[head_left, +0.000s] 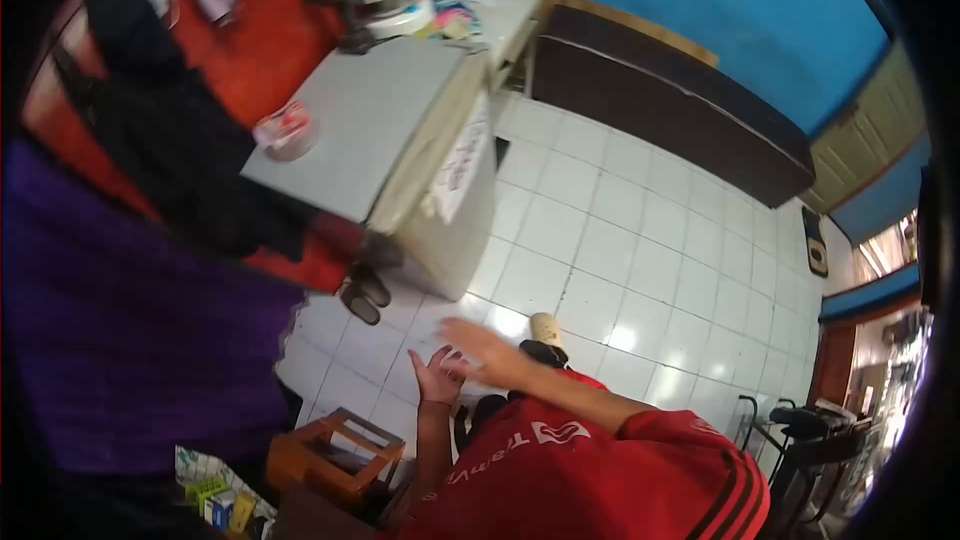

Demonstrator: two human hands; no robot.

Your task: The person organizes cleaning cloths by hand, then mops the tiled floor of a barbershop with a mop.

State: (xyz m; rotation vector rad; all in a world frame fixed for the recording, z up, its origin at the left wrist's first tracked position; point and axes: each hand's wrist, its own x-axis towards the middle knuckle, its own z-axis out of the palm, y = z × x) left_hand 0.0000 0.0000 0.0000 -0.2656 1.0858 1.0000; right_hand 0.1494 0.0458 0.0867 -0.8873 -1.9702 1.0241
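The wooden stool [335, 455] stands left of the released, spread left hand [440, 378] and blurred, open right hand [487, 353].

Tiled floor [600, 230]: open tile is stretching ahead-right, toward the long dark bench [670, 105], which is closing off the far side.
Worktop [365, 125]: a bare grey stretch is running beside the red-and-white tub [288, 132]; clutter [395, 10] is crowding the far end.
Sandals [365, 295]: lying on the tiles near the worktop's base.
Wooden frame [335, 450]: standing beside the left forearm [433, 445], narrowing passage there.
Purple cloth [150, 320]: blocking the left side.
Black chair [800, 425]: obstructing the near right.
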